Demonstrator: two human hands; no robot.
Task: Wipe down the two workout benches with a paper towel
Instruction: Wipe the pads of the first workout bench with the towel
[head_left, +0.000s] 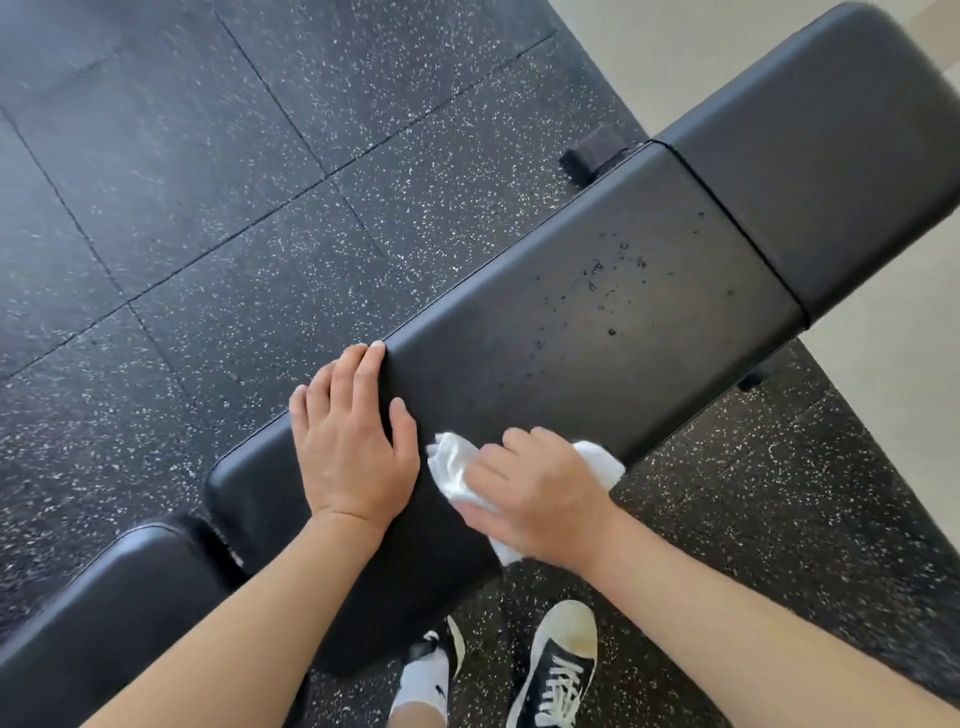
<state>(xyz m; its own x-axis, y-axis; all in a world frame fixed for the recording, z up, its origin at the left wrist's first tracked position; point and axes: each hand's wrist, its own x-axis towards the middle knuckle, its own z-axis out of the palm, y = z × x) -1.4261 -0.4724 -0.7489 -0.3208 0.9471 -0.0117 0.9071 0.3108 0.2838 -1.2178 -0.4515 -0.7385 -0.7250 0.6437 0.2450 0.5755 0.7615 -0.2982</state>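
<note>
My right hand (530, 493) presses the crumpled paper towel (452, 470) flat-fingered onto the bench pad (519, 353); my left hand (348, 431) lies spread beside it. Next, probably sweep toward the droplets (613, 275) beyond my fingertips.

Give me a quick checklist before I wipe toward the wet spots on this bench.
1. Paper towel in hand: ok, the right hand presses it flat on the bench pad.
2. Bench steadied: ok, the left hand rests on the pad's far edge, fingers straight.
3. Droplets left to wipe: not ok, they sit near the pad's far end, untouched.
4. Path from towel to droplets: ok, nothing lies on the pad between them.
5. Towel dry enough: cannot tell, it is bunched under the hand.
6. Adjoining pad wiped: cannot tell.
</note>
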